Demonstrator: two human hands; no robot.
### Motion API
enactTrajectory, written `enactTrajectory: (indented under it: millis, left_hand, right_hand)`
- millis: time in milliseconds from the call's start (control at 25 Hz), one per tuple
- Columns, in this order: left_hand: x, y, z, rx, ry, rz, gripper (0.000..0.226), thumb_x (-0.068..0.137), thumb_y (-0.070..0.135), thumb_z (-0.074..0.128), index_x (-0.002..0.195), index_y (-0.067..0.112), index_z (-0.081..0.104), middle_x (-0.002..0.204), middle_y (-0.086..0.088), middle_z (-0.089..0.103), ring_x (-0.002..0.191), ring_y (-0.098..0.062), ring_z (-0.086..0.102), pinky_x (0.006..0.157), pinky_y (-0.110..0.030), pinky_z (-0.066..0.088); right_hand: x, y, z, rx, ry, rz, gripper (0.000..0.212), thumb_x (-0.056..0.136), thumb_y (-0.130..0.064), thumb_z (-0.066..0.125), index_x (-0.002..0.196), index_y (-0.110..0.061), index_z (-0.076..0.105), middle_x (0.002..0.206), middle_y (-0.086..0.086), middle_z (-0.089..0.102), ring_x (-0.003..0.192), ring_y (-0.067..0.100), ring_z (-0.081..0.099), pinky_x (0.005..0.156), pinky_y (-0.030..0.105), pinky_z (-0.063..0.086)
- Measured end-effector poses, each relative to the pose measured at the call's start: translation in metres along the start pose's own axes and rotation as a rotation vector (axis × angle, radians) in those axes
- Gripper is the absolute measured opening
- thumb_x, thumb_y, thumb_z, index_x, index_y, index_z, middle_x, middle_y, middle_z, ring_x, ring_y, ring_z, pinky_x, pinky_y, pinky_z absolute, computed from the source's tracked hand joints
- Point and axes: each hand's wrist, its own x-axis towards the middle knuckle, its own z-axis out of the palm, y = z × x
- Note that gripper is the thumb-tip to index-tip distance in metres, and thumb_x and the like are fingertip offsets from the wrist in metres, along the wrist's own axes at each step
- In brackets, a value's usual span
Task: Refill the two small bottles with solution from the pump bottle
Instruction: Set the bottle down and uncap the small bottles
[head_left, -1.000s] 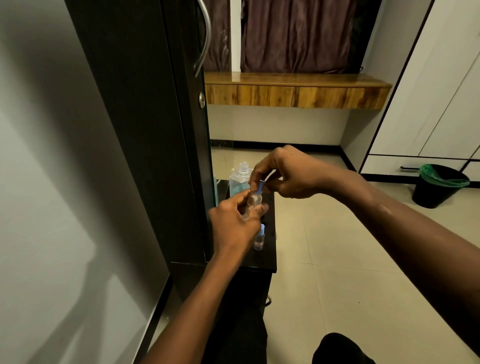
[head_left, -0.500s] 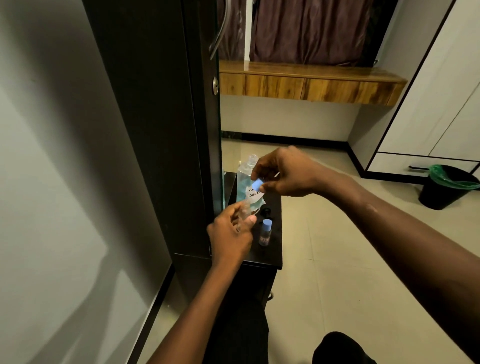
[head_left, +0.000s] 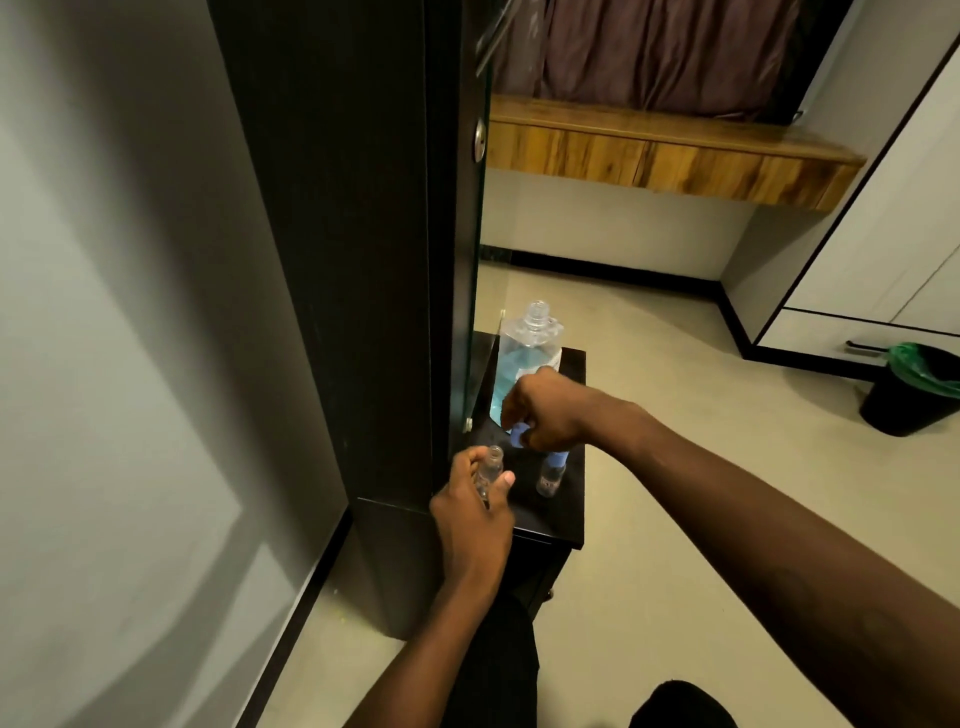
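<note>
Gripping an uncapped small bottle (head_left: 490, 470), the left hand (head_left: 470, 512); right hand (head_left: 545, 410) pinches its blue cap (head_left: 519, 435).

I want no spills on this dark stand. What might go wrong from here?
The big bottle stands uncapped right behind the right hand, so a bump could tip it. The left hand holds an open small bottle tilted. The capped small bottle stands near the stand's edge.

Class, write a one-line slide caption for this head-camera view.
Left hand holds an uncapped small bottle while right hand lowers its blue cap beside the large bottle.
</note>
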Motion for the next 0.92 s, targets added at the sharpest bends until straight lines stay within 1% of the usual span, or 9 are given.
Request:
enactTrajectory:
  millis: [80,240,400,520,640,760,800,920]
  left_hand:
    - [0.003,-0.008,0.006,-0.024,0.017,0.004,0.028,0.090,0.019,0.078,0.114,0.023,0.064,0.096,0.011,0.066,0.082,0.007,0.063,0.063,-0.001,0.048]
    - [0.004,-0.017,0.014,-0.061,0.050,0.013,0.030,0.091,0.020,0.077,0.119,0.019,0.064,0.100,0.007,0.068,0.083,0.007,0.063,0.064,0.000,0.046]
    - [0.007,-0.024,0.018,-0.066,0.041,0.014,0.037,0.089,0.016,0.079,0.123,0.017,0.064,0.110,0.001,0.071,0.092,-0.007,0.069,0.070,0.000,0.047]
    - [0.009,-0.027,0.018,-0.045,0.043,0.010,0.041,0.087,0.013,0.080,0.125,0.017,0.064,0.112,0.000,0.071,0.094,-0.008,0.067,0.070,0.002,0.046]
    - [0.009,-0.028,0.020,-0.028,0.040,0.001,0.048,0.085,0.012,0.081,0.129,0.017,0.064,0.114,0.002,0.068,0.098,-0.008,0.065,0.073,0.004,0.044]
    - [0.010,-0.029,0.021,-0.026,0.040,-0.001,0.049,0.085,0.008,0.081,0.130,0.016,0.063,0.116,0.000,0.070,0.099,-0.007,0.067,0.073,0.005,0.043]
    - [0.011,-0.029,0.022,-0.028,0.039,-0.003,0.048,0.086,0.007,0.080,0.130,0.017,0.063,0.116,-0.002,0.071,0.099,-0.008,0.068,0.073,0.005,0.044]
    - [0.013,-0.028,0.023,-0.023,0.037,-0.011,0.051,0.086,0.007,0.080,0.133,0.015,0.062,0.118,-0.005,0.071,0.100,-0.009,0.067,0.073,0.006,0.042]
  right_hand:
    - [0.007,0.000,0.007,-0.033,-0.055,0.016,0.033,0.077,-0.008,0.068,0.108,-0.012,0.078,0.105,0.005,0.077,0.095,0.025,0.073,0.083,0.039,0.063]
    - [0.018,-0.001,0.022,-0.088,-0.110,0.039,0.028,0.079,-0.012,0.075,0.107,-0.014,0.076,0.102,0.006,0.072,0.095,0.028,0.071,0.080,0.036,0.062]
    - [0.025,-0.006,0.030,-0.126,-0.103,0.054,0.032,0.079,-0.021,0.080,0.111,-0.020,0.075,0.108,0.006,0.073,0.095,0.027,0.071,0.078,0.038,0.062]
    - [0.030,-0.010,0.031,-0.192,-0.094,0.067,0.034,0.079,-0.023,0.081,0.112,-0.024,0.073,0.108,0.004,0.071,0.094,0.027,0.070,0.071,0.035,0.058]
    - [0.034,-0.012,0.031,-0.192,-0.120,0.071,0.036,0.077,-0.020,0.083,0.112,-0.023,0.074,0.108,0.004,0.073,0.092,0.025,0.069,0.072,0.035,0.059]
    - [0.036,-0.011,0.031,-0.196,-0.133,0.072,0.039,0.076,-0.021,0.084,0.114,-0.023,0.074,0.107,0.003,0.073,0.088,0.024,0.067,0.069,0.032,0.055]
    - [0.036,-0.011,0.031,-0.185,-0.134,0.073,0.039,0.076,-0.021,0.084,0.114,-0.023,0.074,0.107,0.004,0.073,0.090,0.024,0.068,0.071,0.033,0.057]
    - [0.030,-0.008,0.026,-0.112,-0.129,0.086,0.038,0.077,-0.027,0.085,0.113,-0.022,0.073,0.109,0.005,0.074,0.096,0.024,0.070,0.083,0.039,0.062]
